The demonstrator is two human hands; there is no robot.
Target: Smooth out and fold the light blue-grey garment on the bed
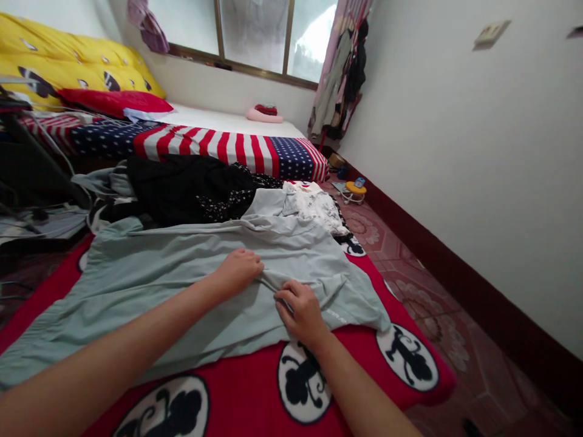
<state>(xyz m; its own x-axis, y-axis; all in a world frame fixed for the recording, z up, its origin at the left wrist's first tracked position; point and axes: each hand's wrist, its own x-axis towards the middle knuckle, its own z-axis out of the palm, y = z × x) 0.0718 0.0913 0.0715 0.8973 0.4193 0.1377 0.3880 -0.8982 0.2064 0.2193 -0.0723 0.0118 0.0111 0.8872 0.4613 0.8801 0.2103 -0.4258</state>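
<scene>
Pale grey-green shorts or trousers [173,261] lie spread over a red blanket [241,388] with round black-and-white patches. The waistband side is at the lower left, and small white lettering shows near the right hem. My left hand [239,268] rests on the middle of the garment, its fingers curled against the fabric. A short way to the right, my right hand [300,311] pinches at a crease of the same cloth with thumb and fingers. The two hands are apart. Fabric folds run between them.
Behind lie black clothes [177,185] and a white patterned garment [314,206]. A bed with a flag-pattern cover [204,142] stands farther back. Dark equipment [36,164] is at left; the wall [446,139] and tiled floor [428,303] are at right.
</scene>
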